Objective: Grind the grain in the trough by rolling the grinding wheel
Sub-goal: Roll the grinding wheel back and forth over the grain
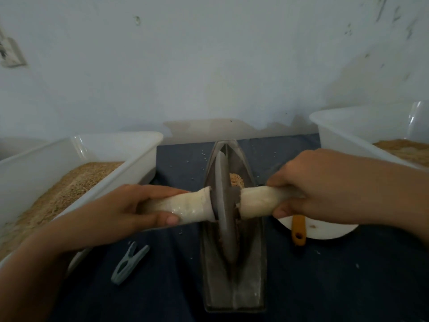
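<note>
Head view: left hand [130, 205], right hand [308, 191] each curl round wheel axle [255, 201] (one trough [233, 287], two tubs [111, 156]).

Right tub [362, 126] cut by frame edge; plate [325, 231] mostly under right hand [325, 189]; wheel [224, 201] hides trough [246, 287] groove.

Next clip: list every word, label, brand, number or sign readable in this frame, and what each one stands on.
None can be read. No lettering shows on the grinding wheel, the trough, the white tubs, the clothes peg or the orange handle. The wall fixture at upper left is too blurred to tell.
</note>
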Available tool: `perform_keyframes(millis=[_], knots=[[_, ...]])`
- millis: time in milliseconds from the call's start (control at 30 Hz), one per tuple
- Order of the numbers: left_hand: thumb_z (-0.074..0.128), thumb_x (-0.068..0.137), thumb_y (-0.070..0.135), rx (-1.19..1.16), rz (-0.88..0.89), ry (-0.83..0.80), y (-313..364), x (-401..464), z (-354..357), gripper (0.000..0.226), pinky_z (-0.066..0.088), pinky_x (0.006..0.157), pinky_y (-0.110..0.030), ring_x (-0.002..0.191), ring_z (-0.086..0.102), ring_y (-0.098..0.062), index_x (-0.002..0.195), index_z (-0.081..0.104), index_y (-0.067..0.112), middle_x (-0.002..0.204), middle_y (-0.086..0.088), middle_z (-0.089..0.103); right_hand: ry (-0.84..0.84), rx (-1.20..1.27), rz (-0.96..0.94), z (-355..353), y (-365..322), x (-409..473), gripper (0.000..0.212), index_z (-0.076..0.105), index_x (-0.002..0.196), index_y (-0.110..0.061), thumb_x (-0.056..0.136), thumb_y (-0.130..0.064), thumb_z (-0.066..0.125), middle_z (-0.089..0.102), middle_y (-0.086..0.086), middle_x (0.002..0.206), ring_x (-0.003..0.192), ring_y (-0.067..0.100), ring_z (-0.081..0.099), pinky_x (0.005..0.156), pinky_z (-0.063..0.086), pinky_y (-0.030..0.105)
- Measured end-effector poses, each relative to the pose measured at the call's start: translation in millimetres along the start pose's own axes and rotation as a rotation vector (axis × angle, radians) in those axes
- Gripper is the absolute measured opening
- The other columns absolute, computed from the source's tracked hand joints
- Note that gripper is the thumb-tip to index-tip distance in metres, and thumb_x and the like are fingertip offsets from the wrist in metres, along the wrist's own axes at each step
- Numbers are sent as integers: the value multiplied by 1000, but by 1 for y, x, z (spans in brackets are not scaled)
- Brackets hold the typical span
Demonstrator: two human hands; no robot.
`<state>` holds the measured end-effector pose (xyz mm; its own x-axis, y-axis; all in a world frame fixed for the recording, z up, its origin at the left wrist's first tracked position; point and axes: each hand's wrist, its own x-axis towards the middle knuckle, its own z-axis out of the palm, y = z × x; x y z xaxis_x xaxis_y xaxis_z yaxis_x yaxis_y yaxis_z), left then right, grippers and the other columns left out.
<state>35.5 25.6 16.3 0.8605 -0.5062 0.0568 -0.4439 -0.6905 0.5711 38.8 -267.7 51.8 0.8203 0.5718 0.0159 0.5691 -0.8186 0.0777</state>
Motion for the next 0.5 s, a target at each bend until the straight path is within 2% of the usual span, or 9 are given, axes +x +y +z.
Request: perform_keyframes(millis=[67, 133, 200, 300, 367, 500], knots=[[60, 69, 64, 14, 4, 18, 1, 0, 1, 51, 49, 87, -21, 101, 61, 2, 119, 48, 61, 108, 24, 66, 5, 6, 11, 1, 0, 0, 23, 49, 74, -35, 83, -55, 56, 57, -8, 76, 67, 4, 51, 57, 37, 21], [64, 75, 62, 80, 6, 122, 0, 6, 8, 42, 45, 87, -15, 99, 58, 7, 115, 51, 64, 104, 25, 66, 63, -9, 49, 10, 3, 11, 16, 58, 89, -33, 87, -49, 55, 59, -8, 82, 73, 8, 55, 60, 40, 23], [61, 78, 49, 194, 4, 281, -3, 15, 20, 43, 41, 83, -13, 98, 58, 3, 118, 47, 58, 102, 22, 64, 163, -70, 98, 25, 7, 27, 25, 59, 110, -28, 90, -43, 53, 62, -3, 99, 89, 14, 58, 73, 43, 27], [63, 84, 30, 426, 35, 476, -8, 27, 36, 49, 45, 83, -35, 95, 57, -17, 131, 49, 31, 104, 3, 62, 291, -150, 116, 40, 13, 41, 41, 42, 133, -26, 94, -38, 48, 53, -3, 126, 112, 16, 49, 92, 38, 29], [64, 84, 30, 470, 48, 493, -9, 30, 38, 51, 46, 80, -40, 92, 57, -20, 133, 50, 25, 103, -1, 63, 301, -150, 117, 43, 17, 43, 42, 42, 133, -26, 94, -39, 48, 53, -4, 126, 112, 15, 48, 93, 35, 28], [55, 75, 52, 253, 13, 308, -6, 21, 22, 50, 45, 86, -24, 96, 57, -1, 124, 44, 50, 103, 18, 62, 202, -193, 52, 31, 12, 33, 26, 59, 110, -28, 91, -43, 52, 62, -5, 100, 91, 14, 57, 78, 39, 27]])
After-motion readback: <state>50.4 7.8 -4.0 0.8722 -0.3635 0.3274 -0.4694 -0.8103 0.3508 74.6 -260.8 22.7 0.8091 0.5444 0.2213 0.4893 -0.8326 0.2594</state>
